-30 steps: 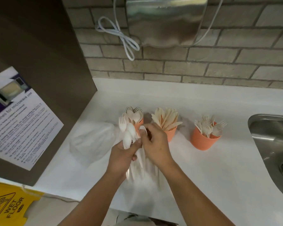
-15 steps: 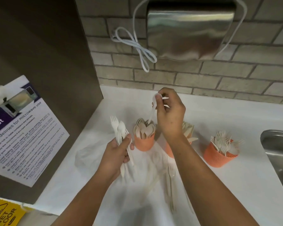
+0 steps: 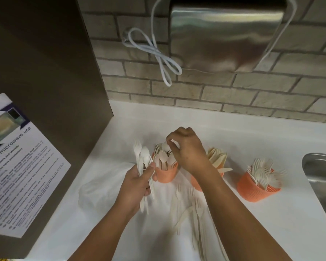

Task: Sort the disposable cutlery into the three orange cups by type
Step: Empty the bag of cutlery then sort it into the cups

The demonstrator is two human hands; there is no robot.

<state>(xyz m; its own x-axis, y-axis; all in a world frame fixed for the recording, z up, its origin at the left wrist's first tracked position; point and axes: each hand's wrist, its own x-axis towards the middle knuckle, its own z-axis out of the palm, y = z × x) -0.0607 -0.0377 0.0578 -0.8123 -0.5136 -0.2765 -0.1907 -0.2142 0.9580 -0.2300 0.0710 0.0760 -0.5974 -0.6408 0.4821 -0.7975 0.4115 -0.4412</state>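
Another spoon point(image 3: 166, 146) goes home: the right hand point(image 3: 186, 149), raised high above the cups half a second earlier, has dropped to the left cup point(image 3: 167, 176), its grip pinching the spoon's bowl among those already standing there. One more piece is all but sorted. The left hand point(image 3: 137, 183) has its grip curled round a mixed bundle point(image 3: 142, 159) just beside that cup. Loose forks point(image 3: 196, 210) lie on the table point(image 3: 271, 223), and the fork cup point(image 3: 254, 189) stands well apart to the right. The right forearm hides most of the middle cup point(image 3: 196, 182). The loose pile is blurred and cut off below, so its count is unclear.
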